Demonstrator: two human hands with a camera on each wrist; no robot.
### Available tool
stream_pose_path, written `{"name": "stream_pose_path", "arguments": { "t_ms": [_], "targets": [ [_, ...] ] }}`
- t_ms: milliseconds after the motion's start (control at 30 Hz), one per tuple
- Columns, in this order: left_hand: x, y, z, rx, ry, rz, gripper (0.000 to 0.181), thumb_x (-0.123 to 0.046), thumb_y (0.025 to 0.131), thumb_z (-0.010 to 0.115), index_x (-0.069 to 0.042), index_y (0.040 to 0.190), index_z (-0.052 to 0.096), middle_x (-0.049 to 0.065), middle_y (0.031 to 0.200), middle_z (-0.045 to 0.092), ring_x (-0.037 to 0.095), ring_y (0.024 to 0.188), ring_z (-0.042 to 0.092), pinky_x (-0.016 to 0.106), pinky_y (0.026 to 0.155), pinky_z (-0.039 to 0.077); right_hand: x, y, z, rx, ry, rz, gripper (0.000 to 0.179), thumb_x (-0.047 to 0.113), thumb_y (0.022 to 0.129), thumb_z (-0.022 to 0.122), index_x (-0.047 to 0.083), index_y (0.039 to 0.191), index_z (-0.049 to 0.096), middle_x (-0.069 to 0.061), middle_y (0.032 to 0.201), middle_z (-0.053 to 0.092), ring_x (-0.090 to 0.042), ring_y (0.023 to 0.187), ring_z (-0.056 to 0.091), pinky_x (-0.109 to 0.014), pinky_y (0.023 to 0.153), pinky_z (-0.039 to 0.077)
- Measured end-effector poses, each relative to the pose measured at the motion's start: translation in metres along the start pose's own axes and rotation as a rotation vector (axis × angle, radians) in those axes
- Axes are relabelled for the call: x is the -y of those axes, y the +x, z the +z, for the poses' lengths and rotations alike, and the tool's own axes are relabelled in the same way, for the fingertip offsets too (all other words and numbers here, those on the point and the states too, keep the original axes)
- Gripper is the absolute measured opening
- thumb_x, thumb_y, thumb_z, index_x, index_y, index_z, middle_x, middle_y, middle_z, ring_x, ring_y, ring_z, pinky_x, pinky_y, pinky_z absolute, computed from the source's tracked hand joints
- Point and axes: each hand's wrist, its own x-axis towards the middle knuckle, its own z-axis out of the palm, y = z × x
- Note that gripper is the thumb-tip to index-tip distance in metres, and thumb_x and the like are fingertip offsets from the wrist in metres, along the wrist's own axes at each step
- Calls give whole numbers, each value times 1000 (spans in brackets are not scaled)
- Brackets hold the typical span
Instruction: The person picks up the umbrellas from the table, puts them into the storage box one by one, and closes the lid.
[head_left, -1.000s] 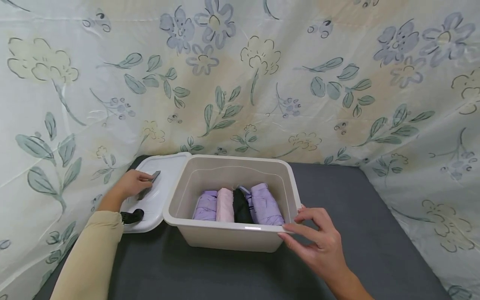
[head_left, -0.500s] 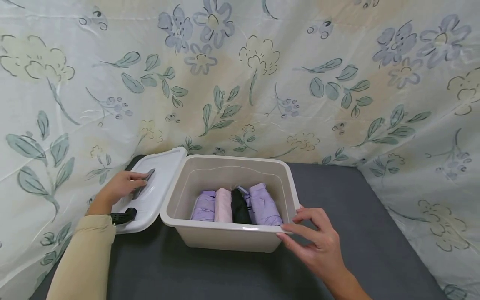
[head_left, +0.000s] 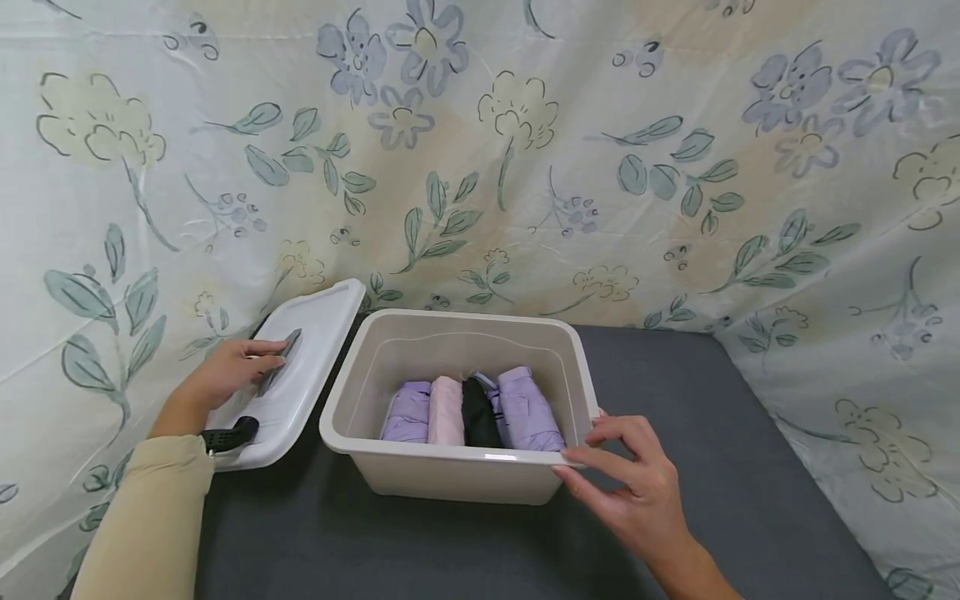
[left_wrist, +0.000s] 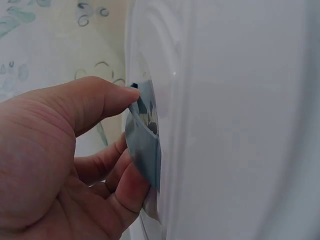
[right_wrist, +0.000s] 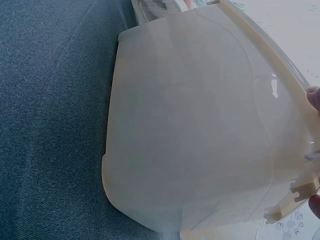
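Note:
My left hand [head_left: 221,379] pinches the grey handle [head_left: 276,362] of a white plastic lid [head_left: 315,358]. In the left wrist view the thumb and fingers close round this handle [left_wrist: 145,155]. The lid is tilted, its right edge raised, just left of a beige storage box [head_left: 457,475] and apart from it. My right hand [head_left: 633,479] grips the box rim at the front right corner with thumb and fingertips. Inside the box lie rolled fabric bundles: a purple roll [head_left: 408,412], a pink roll [head_left: 447,408], a black roll [head_left: 480,414] and another purple roll [head_left: 528,408].
The box stands on a dark grey table [head_left: 420,550], which reaches past it to the right and front. A floral cloth [head_left: 480,208] hangs behind and along both sides. A black strap [head_left: 232,435] sits at my left wrist.
My left hand has moved left with the lid, and the lid has tilted up and come away from the box's left edge. The right hand and box stay nearly still.

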Motion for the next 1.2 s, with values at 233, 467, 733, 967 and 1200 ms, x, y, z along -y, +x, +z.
{"name": "stream_pose_path", "arguments": {
  "t_ms": [233,467,733,967,1200],
  "targets": [
    [-3,-4,-3,-28,-22,61,52,-25,101,66,-1,145,53,30,149,49,-2,94,53,19,77,53,0,2,2,-12,-3,-18,25,35,89,81,10,86,82,-16,94,62,-26,93,53,-23,113,45],
    [-14,-7,-8,-47,-44,110,55,-29,102,64,-1,147,51,29,150,48,-10,92,54,15,78,52,-1,-1,2,-13,-3,0,25,36,87,82,10,86,82,-15,93,63,-27,97,56,-21,112,45],
    [-38,-11,-12,-66,21,124,56,-35,103,63,-8,150,51,28,149,51,2,97,58,17,80,50,-2,-5,1,-3,-27,29,26,38,87,81,12,88,83,-13,92,62,-29,102,58,-19,111,44],
    [-60,-16,-11,-92,1,180,56,-33,102,65,-7,149,51,29,148,52,-3,93,57,15,77,50,-3,-7,-1,2,-32,32,27,39,88,81,12,89,83,-13,93,62,-29,103,58,-18,110,44],
    [-83,-19,-10,-65,-62,278,53,-22,100,68,-2,147,52,20,140,59,-5,93,60,14,77,53,-2,-9,-2,-6,-17,22,26,38,88,81,12,90,83,-13,93,62,-28,105,59,-18,110,45]
  ]
}}
